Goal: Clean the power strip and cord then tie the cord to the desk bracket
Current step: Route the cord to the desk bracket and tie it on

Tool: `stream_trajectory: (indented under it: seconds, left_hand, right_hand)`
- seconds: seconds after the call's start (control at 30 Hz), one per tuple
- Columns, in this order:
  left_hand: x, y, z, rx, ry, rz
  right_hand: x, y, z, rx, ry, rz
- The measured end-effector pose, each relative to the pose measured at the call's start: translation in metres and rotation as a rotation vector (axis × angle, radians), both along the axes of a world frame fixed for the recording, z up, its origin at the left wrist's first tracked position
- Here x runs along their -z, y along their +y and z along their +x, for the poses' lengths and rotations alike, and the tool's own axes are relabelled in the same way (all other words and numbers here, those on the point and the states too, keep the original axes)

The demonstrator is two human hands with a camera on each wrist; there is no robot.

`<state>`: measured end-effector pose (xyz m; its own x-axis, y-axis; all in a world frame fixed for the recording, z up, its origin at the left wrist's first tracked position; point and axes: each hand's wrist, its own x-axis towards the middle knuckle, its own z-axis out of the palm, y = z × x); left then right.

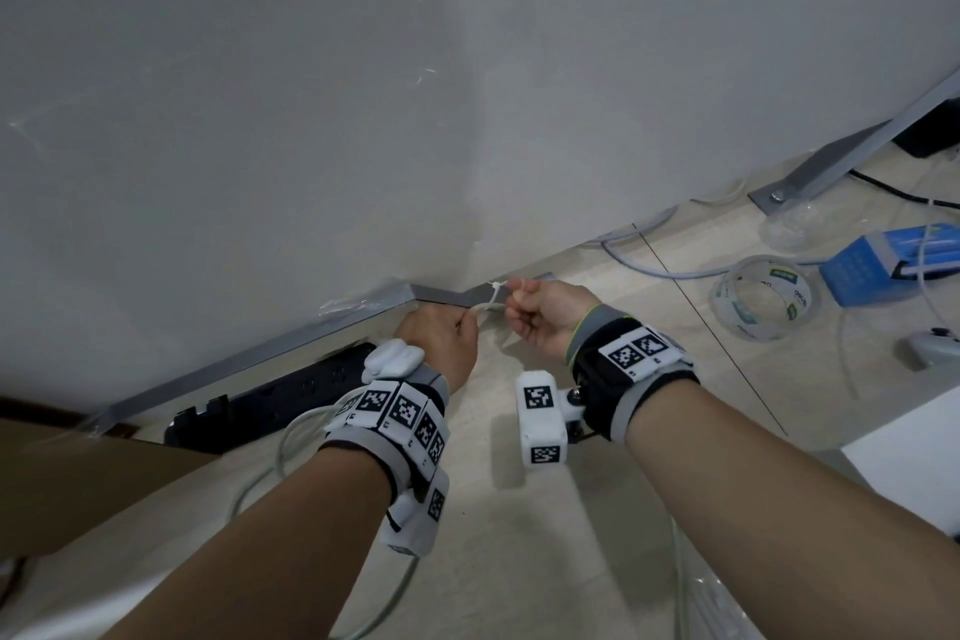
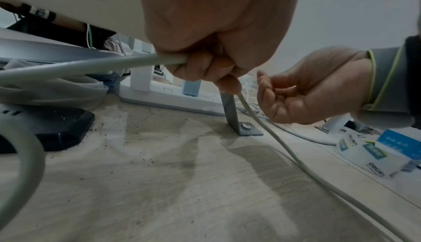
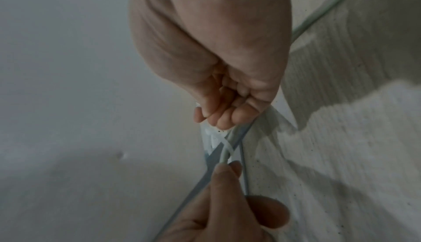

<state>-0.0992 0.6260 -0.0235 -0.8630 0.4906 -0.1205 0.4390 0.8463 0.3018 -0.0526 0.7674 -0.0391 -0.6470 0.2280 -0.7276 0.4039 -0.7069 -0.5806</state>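
Under the desk, a grey metal desk bracket (image 1: pixel 447 295) runs along the desk's underside. A white zip tie (image 1: pixel 496 294) loops round the bracket and the grey cord (image 2: pixel 91 66). My left hand (image 1: pixel 452 333) grips the cord just left of the tie. My right hand (image 1: pixel 530 312) pinches the tie's tail on the right. In the right wrist view the tie's strap (image 3: pixel 225 148) crosses the bracket (image 3: pixel 205 174) between both hands. A black power strip (image 1: pixel 270 405) lies on the floor below the bracket, to the left of my left wrist.
A clear tape roll (image 1: pixel 763 296) and a blue box (image 1: pixel 883 260) lie on the floor at the right. A second bracket leg (image 1: pixel 831 161) is bolted down behind them. Brown cardboard (image 1: pixel 78 473) sits at the left. A white power strip (image 2: pixel 173 94) and dark grit are on the floor.
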Motion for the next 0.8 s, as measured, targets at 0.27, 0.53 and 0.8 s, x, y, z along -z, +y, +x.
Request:
stream_trajectory:
  seconds: [0.27,0.53,0.8]
  left_hand:
    - [0.002,0.003,0.004,-0.037,0.005,0.001]
    - [0.0,0.005,0.004,-0.074,-0.065,0.055]
    - [0.003,0.002,0.001,-0.019,-0.048,0.004]
  right_hand:
    - [0.015,-0.02,0.042,-0.264,-0.013,0.377]
    - [0.018,-0.037,0.044,-0.54,-0.035,0.856]
    - [-0.001,-0.021,0.014,-0.796,-0.088,0.809]
